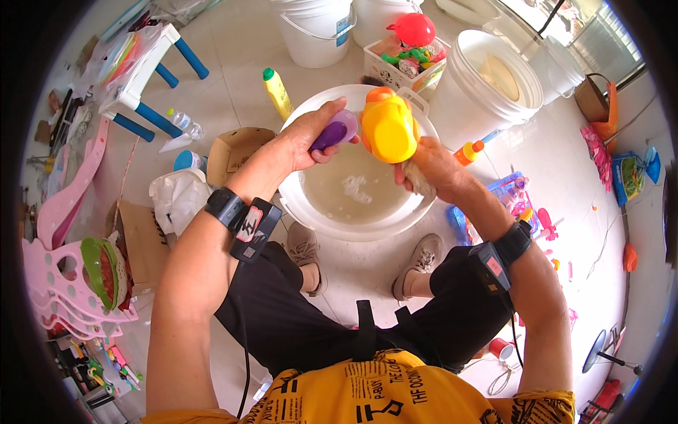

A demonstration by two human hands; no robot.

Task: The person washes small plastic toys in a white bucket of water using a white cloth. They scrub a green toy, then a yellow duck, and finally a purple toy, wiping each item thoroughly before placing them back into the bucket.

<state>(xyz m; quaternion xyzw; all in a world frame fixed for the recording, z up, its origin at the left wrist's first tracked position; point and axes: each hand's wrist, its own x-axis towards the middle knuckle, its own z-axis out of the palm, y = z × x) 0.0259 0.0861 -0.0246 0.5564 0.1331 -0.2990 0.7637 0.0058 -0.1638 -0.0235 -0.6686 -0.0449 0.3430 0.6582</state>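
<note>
My left hand [312, 135] grips a smooth purple plastic object [332, 133] with a paler, translucent end; the fingers hide part of it. My right hand [439, 164] holds a yellow plastic toy [389, 132] with orange parts, and a pale wet cloth [419, 180] is bunched under the same fingers. The toy's far end comes close to my left fingertips. Both things are above a round white plastic basin [347, 231] on the floor between my feet. Cloudy water [331, 191] with a patch of foam [356, 190] fills its lower part.
A yellow bottle with a green cap [277, 94] and an open cardboard box [220, 159] stand left of the basin. Behind it are a toy-filled basket [378, 69] and white buckets [312, 40]. An orange bottle [469, 152] and a blue toy tray [461, 225] lie right.
</note>
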